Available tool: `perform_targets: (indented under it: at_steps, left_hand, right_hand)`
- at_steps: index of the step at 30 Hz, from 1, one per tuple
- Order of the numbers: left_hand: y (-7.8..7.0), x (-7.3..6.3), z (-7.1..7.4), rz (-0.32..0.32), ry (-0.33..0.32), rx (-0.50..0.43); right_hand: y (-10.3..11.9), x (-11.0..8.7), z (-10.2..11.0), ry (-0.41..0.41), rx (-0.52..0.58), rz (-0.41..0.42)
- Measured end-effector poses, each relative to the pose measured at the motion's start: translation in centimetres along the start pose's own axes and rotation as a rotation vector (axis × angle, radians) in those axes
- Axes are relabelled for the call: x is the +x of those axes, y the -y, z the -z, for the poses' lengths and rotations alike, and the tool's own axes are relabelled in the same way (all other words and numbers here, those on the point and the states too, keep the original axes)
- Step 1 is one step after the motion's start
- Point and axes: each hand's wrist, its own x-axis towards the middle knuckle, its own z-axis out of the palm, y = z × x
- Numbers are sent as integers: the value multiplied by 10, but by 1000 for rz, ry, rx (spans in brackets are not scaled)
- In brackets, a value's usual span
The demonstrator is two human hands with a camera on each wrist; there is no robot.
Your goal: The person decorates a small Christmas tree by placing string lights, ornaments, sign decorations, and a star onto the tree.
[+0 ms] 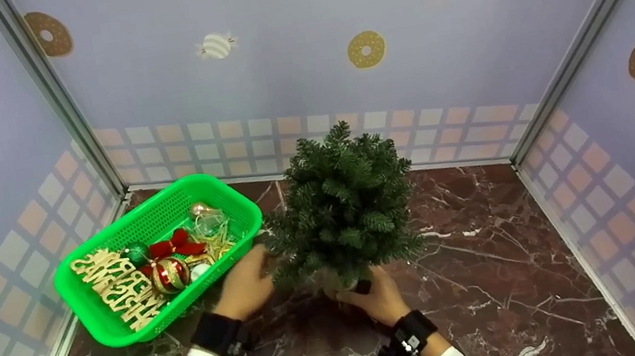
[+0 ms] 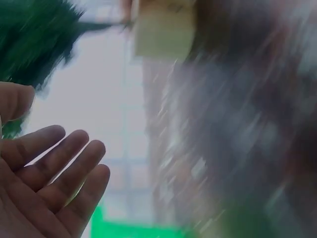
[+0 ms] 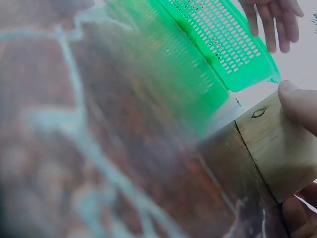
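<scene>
A small artificial Christmas tree (image 1: pixel 347 205) stands upright on the dark marbled surface in the head view. Its base is a pale wooden block (image 3: pixel 280 148), largely hidden by the branches from above. My right hand (image 1: pixel 382 298) grips this block, thumb on one face and fingers on another in the right wrist view. Just left of the tree, between it and the basket, is my left hand (image 1: pixel 245 286). Its fingers (image 2: pixel 74 173) are extended and apart in the left wrist view, with nothing held; the branches partly cover the fingertips from above.
At the left sits a green plastic basket (image 1: pixel 194 183). It holds gold lettering (image 1: pixel 118 286), a red bow (image 1: pixel 177 246), a red-and-gold bauble (image 1: pixel 170 275), a green bauble (image 1: pixel 136 253) and other ornaments. Patterned panels (image 1: pixel 289 80) enclose the back and both sides.
</scene>
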Motion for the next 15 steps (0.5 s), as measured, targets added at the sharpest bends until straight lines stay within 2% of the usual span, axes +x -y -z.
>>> perform_targets:
  at_steps: [4,8,12,15]
  left_hand:
    - [-1,23,42,-4,-31,45]
    - [3,45,77,17,-52,94]
    - [17,66,99,75,-55,116]
    - [29,78,107,122,-56,122]
  right_hand:
    - [-1,-1,2,6,-3,17]
    - [-2,-1,2,-1,-10,38]
    - [-1,-1,2,-3,-5,29]
    - [1,-2,1,1,1,9]
